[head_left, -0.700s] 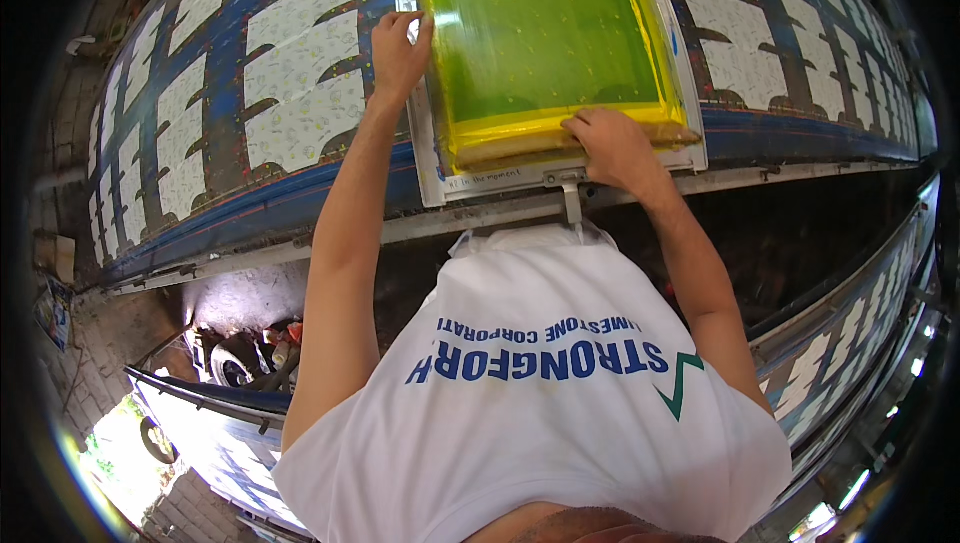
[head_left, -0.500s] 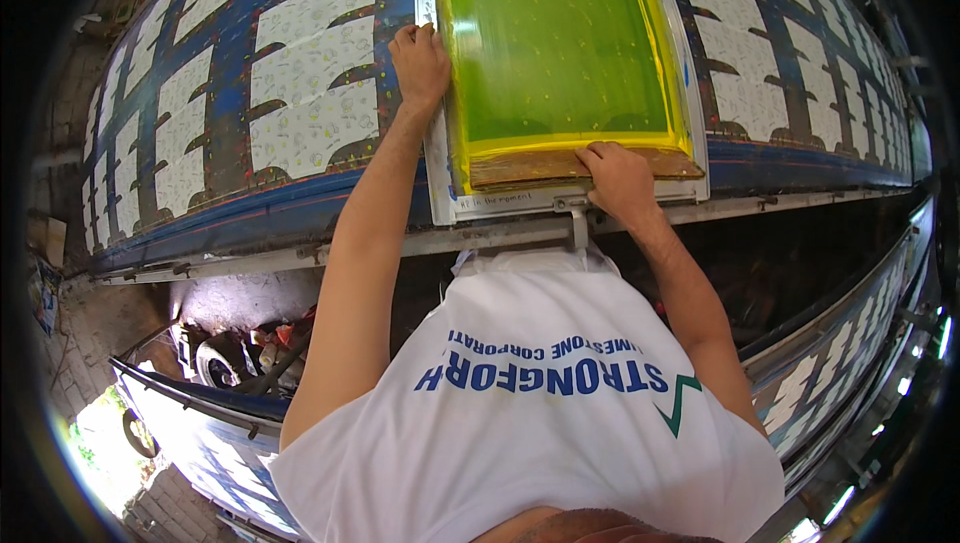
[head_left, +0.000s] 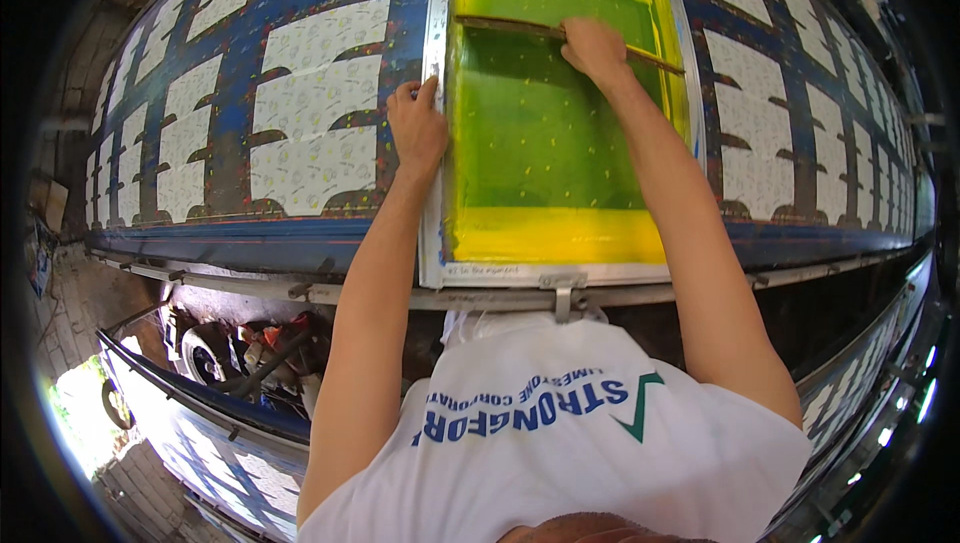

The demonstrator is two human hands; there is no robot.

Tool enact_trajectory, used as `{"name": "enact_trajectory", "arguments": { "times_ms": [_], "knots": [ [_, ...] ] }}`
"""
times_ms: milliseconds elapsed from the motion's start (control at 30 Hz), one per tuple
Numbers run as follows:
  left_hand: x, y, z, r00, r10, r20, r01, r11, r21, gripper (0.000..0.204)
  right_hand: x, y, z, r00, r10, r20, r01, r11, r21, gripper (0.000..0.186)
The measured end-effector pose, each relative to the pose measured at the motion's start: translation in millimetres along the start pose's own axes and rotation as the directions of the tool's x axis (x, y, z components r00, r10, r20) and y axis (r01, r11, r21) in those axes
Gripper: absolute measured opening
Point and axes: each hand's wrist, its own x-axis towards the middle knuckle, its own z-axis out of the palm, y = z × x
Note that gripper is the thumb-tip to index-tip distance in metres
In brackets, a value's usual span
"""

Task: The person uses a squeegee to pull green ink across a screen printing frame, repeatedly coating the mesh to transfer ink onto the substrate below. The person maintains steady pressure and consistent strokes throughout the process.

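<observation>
A silk-screen printing frame [head_left: 433, 143] with a pale metal border lies on the long table, its yellow-green mesh [head_left: 545, 143] facing up. My left hand [head_left: 416, 128] grips the frame's left rail, fingers curled at its edge. In the upper part of the mesh, a wooden-handled squeegee [head_left: 510, 27] lies across the screen, slightly tilted. My right hand [head_left: 595, 49] is closed around the squeegee's handle right of its middle. Yellow ink [head_left: 550, 235] forms a band along the mesh's near end.
White printed fabric pieces [head_left: 318, 108] lie in rows on the blue table, with more pieces [head_left: 742, 123] on the right. A metal rail [head_left: 330, 293] with a clamp [head_left: 564, 298] runs along the near edge. Behind me to the left stand a wheel [head_left: 205, 355] and clutter.
My right hand has pushed the squeegee from the near end of the screen toward the far end. My left hand stays on the left rail; the whole view has shifted slightly.
</observation>
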Motion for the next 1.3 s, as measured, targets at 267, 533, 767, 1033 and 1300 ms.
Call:
{"name": "enact_trajectory", "arguments": {
  "times_ms": [267,533,767,1033,1300],
  "knots": [
    [-1.1,10.1,-5.5,0.997,-0.045,0.058,0.042,0.998,0.049,0.054,162.8,66.7,10.4,0.981,-0.128,0.145,0.126,0.992,0.02,0.027],
    [-1.1,12.2,-5.3,1.0,-0.007,0.025,0.006,0.998,0.057,0.05,215.4,86.3,13.2,0.974,-0.185,0.13,0.182,0.983,0.04,0.033],
    [-0.5,13.4,-6.3,1.0,-0.005,0.023,0.004,1.0,0.03,0.05,190.0,76.4,16.0,0.964,-0.197,0.177,0.19,0.98,0.055,0.031],
    [-0.3,4.0,-1.0,0.998,0.065,-0.025,-0.065,0.997,0.033,0.047,19.9,27.8,-2.5,0.944,-0.182,0.276,0.179,0.983,0.037,0.025],
    [0.4,-8.3,8.1,0.983,0.151,-0.101,-0.153,0.988,-0.011,0.034,-192.0,-40.5,-37.0,0.912,-0.097,0.4,0.093,0.995,0.029,0.032]
  ]
}}
